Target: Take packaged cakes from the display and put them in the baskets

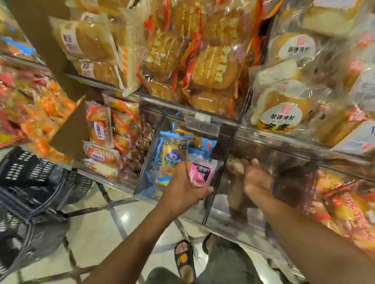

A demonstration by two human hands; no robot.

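My left hand [185, 188] grips a small pink-labelled packaged cake [199, 173] just above a clear display bin [152, 143] that holds blue-wrapped cakes [172, 157]. My right hand [255, 177] reaches into the neighbouring clear bin [239, 223], fingers bent down toward a pale packaged cake [235, 166] that shows only partly behind the reflective plastic. I cannot tell whether the right fingers hold it. Two dark plastic baskets [23, 192] stand on the floor at the left.
Shelves above carry bagged buns [213, 70] and round loaves [284, 107]. Orange snack packs [30, 114] fill the left shelf, red-wrapped cakes [346, 210] the right bin. A brown cardboard flap [72, 134] juts out over the baskets. My sandalled foot [184, 258] stands on the tiled floor.
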